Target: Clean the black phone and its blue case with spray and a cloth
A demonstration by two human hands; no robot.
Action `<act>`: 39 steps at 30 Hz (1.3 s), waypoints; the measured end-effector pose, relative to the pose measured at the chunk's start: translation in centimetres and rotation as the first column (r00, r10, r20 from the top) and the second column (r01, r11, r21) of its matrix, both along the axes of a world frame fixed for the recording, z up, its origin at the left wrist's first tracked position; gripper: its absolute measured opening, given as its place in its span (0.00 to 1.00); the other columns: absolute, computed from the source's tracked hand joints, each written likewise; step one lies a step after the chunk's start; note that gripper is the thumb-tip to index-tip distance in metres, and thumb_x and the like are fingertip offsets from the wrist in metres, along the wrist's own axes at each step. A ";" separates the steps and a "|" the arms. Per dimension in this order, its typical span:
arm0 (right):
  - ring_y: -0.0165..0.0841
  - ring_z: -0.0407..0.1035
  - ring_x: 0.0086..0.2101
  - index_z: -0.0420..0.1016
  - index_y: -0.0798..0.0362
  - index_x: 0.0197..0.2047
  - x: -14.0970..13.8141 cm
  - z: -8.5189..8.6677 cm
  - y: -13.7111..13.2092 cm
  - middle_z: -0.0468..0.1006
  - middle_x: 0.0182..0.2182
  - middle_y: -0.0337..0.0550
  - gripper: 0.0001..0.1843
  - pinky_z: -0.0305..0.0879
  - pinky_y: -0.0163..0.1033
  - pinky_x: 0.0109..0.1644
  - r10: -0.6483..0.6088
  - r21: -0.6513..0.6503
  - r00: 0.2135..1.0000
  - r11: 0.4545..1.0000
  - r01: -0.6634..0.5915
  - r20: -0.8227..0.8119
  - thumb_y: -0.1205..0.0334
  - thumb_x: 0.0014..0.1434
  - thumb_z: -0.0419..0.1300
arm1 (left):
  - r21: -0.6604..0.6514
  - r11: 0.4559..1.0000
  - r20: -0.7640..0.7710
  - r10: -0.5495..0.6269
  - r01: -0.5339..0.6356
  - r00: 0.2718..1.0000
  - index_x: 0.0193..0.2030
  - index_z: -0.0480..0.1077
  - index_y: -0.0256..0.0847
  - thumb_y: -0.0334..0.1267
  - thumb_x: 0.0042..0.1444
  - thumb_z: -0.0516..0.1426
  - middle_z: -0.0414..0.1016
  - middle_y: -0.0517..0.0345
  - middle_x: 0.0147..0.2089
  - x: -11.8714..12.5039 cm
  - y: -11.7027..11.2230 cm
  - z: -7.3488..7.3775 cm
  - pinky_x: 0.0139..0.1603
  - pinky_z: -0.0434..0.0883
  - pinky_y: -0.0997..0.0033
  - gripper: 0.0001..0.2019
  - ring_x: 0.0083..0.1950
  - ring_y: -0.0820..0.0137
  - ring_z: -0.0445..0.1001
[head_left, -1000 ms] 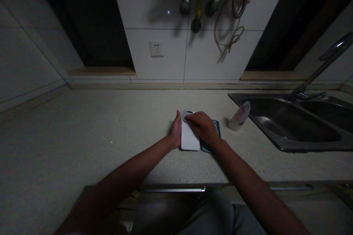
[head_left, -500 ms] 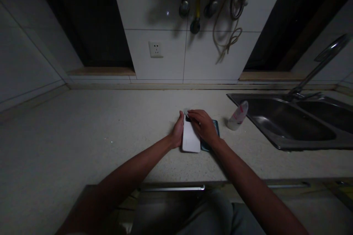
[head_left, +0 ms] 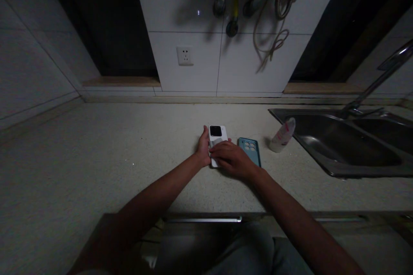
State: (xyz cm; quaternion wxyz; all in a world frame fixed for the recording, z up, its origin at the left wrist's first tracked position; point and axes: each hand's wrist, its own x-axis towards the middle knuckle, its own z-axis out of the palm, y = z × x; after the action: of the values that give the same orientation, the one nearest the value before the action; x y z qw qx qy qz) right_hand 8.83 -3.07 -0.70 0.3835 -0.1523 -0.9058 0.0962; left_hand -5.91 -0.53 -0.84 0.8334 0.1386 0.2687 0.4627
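A white phone (head_left: 217, 133) lies back-up on the speckled countertop (head_left: 97, 150), its dark camera block at the far end. My left hand (head_left: 204, 149) grips its left edge, thumb along the side. My right hand (head_left: 229, 158) lies over the near half of the phone, fingers curled and pressing on its back. A teal phone case (head_left: 249, 148) lies flat just right of the phone, beside my right hand and apart from it.
A small white bottle with red print (head_left: 283, 135) leans by the steel sink (head_left: 342, 144) at the right, under a tap (head_left: 380, 77). A wall socket (head_left: 185, 56) and hanging hoses (head_left: 251, 4) are on the tiled wall behind. A drawer handle (head_left: 203, 219) runs below the counter edge.
My right hand slid from the phone's far end back to its near half, uncovering the camera block. The teal case, half hidden before, now shows fully.
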 end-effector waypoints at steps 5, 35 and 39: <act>0.36 0.76 0.46 0.79 0.50 0.47 0.0 -0.3 -1.6 0.83 0.44 0.48 0.11 0.73 0.46 0.52 0.075 -0.058 0.997 0.996 -0.074 -0.001 0.67 0.64 0.58 | 0.007 0.998 0.043 0.067 -0.067 0.997 0.44 0.73 0.33 0.63 0.65 0.41 0.79 0.38 0.36 -0.5 0.8 -0.3 0.42 0.75 0.52 0.34 0.36 0.54 0.80; 0.37 0.70 0.38 0.81 0.50 0.41 0.3 -0.6 -1.4 0.79 0.35 0.45 0.09 0.64 0.43 0.41 -0.171 0.163 0.985 0.972 0.167 0.006 0.68 0.66 0.59 | -0.043 0.986 0.050 0.164 -0.162 0.985 0.47 0.74 0.32 0.60 0.66 0.38 0.78 0.39 0.36 -0.5 1.3 -0.7 0.47 0.73 0.49 0.35 0.39 0.52 0.78; 0.37 0.71 0.38 0.81 0.47 0.43 2.6 -0.7 -0.4 0.80 0.37 0.46 0.08 0.65 0.43 0.40 -0.282 0.117 0.958 0.951 0.287 -0.051 0.66 0.66 0.60 | -0.029 0.989 0.062 0.144 -0.143 0.988 0.48 0.74 0.33 0.60 0.66 0.36 0.79 0.40 0.38 -1.0 1.1 -0.1 0.49 0.72 0.46 0.36 0.42 0.49 0.78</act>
State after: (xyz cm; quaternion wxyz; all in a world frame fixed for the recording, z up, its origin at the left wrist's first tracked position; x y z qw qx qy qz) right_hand 11.39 -3.46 -1.37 0.4174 -0.2557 -0.8719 -0.0134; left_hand -6.92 0.57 -0.96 0.8078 0.0938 0.2567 0.5223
